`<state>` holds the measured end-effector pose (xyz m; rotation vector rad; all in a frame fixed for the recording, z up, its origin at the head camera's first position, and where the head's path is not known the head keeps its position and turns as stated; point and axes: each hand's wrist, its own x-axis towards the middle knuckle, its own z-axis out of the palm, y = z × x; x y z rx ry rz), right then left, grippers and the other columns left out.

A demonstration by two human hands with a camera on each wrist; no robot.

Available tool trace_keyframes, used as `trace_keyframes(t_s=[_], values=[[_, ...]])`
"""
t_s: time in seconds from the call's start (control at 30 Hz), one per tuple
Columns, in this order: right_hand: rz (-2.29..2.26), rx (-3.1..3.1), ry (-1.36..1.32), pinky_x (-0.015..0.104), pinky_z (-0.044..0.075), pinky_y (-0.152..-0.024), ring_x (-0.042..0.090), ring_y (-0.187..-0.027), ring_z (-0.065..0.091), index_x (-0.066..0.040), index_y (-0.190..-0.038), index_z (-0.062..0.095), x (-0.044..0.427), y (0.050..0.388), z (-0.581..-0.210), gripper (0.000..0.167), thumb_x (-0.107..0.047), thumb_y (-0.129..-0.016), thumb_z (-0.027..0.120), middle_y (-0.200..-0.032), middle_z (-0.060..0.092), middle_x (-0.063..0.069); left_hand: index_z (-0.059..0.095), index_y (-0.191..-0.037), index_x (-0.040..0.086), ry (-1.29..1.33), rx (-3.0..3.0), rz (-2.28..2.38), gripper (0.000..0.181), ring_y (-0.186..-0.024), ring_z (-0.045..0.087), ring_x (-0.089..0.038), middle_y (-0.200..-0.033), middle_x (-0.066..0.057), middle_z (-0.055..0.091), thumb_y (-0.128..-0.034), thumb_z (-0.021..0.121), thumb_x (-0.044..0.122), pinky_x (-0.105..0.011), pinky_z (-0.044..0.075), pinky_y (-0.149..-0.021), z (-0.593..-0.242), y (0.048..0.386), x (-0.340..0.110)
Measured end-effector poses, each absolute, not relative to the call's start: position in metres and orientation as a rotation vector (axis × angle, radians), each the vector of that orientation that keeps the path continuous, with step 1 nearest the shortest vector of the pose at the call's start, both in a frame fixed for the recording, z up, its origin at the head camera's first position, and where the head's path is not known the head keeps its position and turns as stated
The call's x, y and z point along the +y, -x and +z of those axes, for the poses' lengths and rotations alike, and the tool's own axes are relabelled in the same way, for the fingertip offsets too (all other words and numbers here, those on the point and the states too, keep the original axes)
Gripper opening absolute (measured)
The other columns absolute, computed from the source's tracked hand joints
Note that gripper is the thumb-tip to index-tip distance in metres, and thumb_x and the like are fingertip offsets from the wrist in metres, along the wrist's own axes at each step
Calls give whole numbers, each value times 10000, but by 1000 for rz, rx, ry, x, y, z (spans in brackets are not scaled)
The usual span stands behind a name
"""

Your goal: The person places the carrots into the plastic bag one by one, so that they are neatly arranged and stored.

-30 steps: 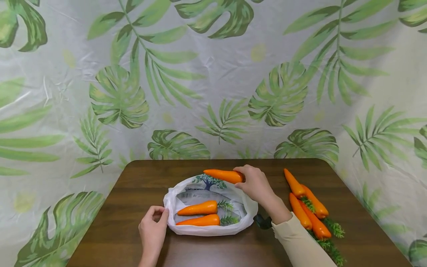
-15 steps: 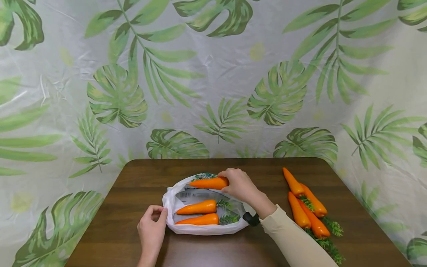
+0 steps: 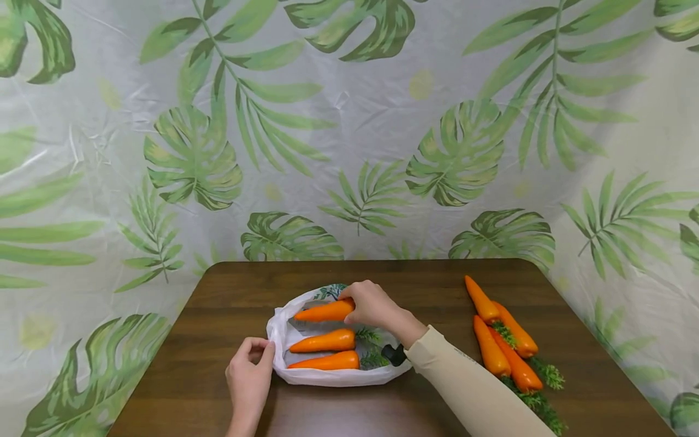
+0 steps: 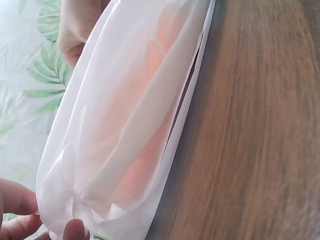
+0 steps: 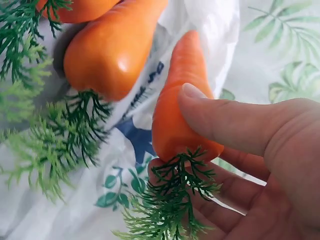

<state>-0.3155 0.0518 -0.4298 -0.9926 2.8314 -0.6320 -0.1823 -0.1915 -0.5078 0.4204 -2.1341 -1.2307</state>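
A white plastic bag [image 3: 343,377] with its mouth spread open lies on the table, two carrots [image 3: 323,341] [image 3: 327,361] side by side inside. My right hand [image 3: 374,306] grips a third carrot [image 3: 322,312] by its thick end, over the far part of the bag's mouth. In the right wrist view the thumb and fingers of that hand [image 5: 250,145] close around the carrot [image 5: 182,105] just above its green leaves [image 5: 170,200]. My left hand [image 3: 251,373] pinches the bag's left rim; the left wrist view shows its fingertips at the white plastic [image 4: 100,150].
On the right side of the brown table [image 3: 437,406] lies a pile of several carrots [image 3: 491,349] with green tops [image 3: 537,403]. Behind the table hangs a leaf-patterned sheet [image 3: 349,139]. A black object [image 3: 394,354] is at my right wrist.
My right hand has carried its carrot leftward and nearer, from beyond the bag's far rim to above its opening. The left hand stays at the left rim.
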Motion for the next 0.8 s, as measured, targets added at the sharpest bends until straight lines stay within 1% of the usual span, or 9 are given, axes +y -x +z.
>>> trace_keyframes(t_s=[0.1, 0.3, 0.43, 0.57, 0.7, 0.8], values=[[-616, 2801, 982, 302, 496, -739, 128, -792, 576, -119, -1169, 746, 49, 318, -435, 394, -156, -795, 865, -1017, 701, -8, 717, -839, 145, -411, -2134, -1228, 70, -771, 682, -187, -787, 9, 717, -869, 778, 127, -308, 422, -692, -508, 181, -191], [-588, 2761, 969, 314, 524, -827, 145, -928, 624, -117, -1193, 742, 44, 320, -445, 403, -189, -813, 857, -1139, 709, 13, 715, -835, 153, -420, -2135, -1220, 75, -766, 680, -180, -781, 16, 715, -868, 779, 134, -306, 424, -683, -509, 181, -191], [-556, 2737, 976, 312, 519, -838, 135, -908, 613, -100, -1211, 729, 42, 320, -448, 401, -208, -840, 835, -1120, 708, 8, 710, -839, 152, -428, -2141, -1221, 76, -764, 675, -169, -782, 21, 712, -868, 780, 140, -311, 428, -682, -510, 182, -192], [-511, 2715, 981, 317, 510, -833, 127, -879, 595, -121, -1209, 726, 42, 319, -448, 363, -213, -867, 807, -1074, 700, -12, 709, -838, 152, -416, -2135, -1219, 78, -758, 674, -164, -782, 23, 712, -863, 781, 137, -295, 426, -672, -510, 184, -192], [-475, 2688, 994, 334, 518, -859, 143, -924, 618, -131, -1192, 734, 43, 316, -450, 314, -198, -888, 781, -1082, 706, 8, 709, -830, 155, -402, -2128, -1212, 84, -749, 677, -163, -779, 23, 713, -858, 783, 129, -261, 416, -655, -511, 185, -192], [-472, 2677, 992, 344, 521, -878, 163, -964, 632, -130, -1189, 735, 44, 316, -451, 303, -192, -895, 769, -1103, 708, 20, 713, -828, 153, -387, -2120, -1209, 81, -746, 682, -174, -779, 17, 716, -856, 783, 122, -266, 420, -658, -511, 185, -192]])
